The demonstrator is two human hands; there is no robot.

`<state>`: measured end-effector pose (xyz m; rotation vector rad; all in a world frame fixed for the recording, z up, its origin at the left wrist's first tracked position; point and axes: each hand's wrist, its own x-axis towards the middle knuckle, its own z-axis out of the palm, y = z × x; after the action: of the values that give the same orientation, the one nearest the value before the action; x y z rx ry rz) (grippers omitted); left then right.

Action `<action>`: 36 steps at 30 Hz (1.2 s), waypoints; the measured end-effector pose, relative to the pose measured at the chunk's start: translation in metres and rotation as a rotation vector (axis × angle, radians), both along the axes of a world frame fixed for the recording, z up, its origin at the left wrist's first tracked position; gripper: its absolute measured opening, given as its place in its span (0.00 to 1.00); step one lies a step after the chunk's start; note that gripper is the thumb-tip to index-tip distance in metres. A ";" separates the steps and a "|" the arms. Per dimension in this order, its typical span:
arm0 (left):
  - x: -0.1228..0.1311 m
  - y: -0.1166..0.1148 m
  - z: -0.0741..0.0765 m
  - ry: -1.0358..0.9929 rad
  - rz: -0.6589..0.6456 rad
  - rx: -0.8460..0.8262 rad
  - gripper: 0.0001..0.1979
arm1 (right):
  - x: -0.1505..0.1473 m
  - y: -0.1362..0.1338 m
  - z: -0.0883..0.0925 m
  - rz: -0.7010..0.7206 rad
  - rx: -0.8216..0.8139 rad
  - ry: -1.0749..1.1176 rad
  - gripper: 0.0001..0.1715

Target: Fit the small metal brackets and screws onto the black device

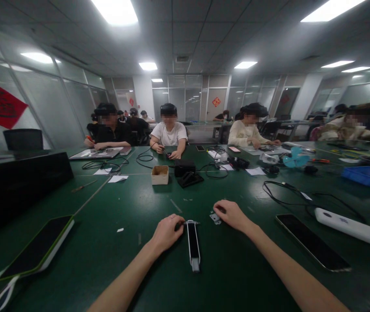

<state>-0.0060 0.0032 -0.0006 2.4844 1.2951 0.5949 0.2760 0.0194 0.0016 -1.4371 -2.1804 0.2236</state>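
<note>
Hands apart: left hand (pixel 167 234) meets a black-and-white bar (pixel 193 245) (grip hidden from me); right hand (pixel 232 216) curls beside a small metal bracket (pixel 215 218), hold unclear.

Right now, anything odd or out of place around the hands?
Only minor strays: a white paper scrap lies loose on the green tabletop, left of the left hand. A small metal bracket sits on its own beside the right hand. Nothing looks spilled or damaged.
</note>
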 end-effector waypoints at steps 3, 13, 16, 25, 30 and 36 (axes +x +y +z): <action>0.000 0.000 -0.001 -0.001 0.016 0.000 0.10 | -0.024 -0.012 0.002 0.077 -0.025 0.086 0.11; 0.001 0.000 -0.002 -0.017 0.031 0.020 0.07 | -0.052 -0.024 -0.006 0.161 -0.127 0.207 0.08; 0.001 0.000 -0.002 -0.013 0.046 0.009 0.06 | -0.051 -0.024 -0.006 0.159 -0.148 0.202 0.08; 0.001 0.000 -0.001 -0.023 0.031 0.018 0.05 | -0.052 -0.026 -0.005 0.165 -0.193 0.225 0.08; 0.001 0.000 -0.003 -0.017 0.037 0.018 0.05 | -0.054 -0.026 -0.006 0.160 -0.173 0.234 0.06; 0.001 0.000 -0.003 -0.016 0.026 0.027 0.05 | -0.054 -0.026 -0.006 0.183 -0.193 0.274 0.09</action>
<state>-0.0052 0.0037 -0.0031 2.4821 1.3240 0.6415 0.2216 -0.0068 -0.0040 -1.2195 -2.1052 0.6717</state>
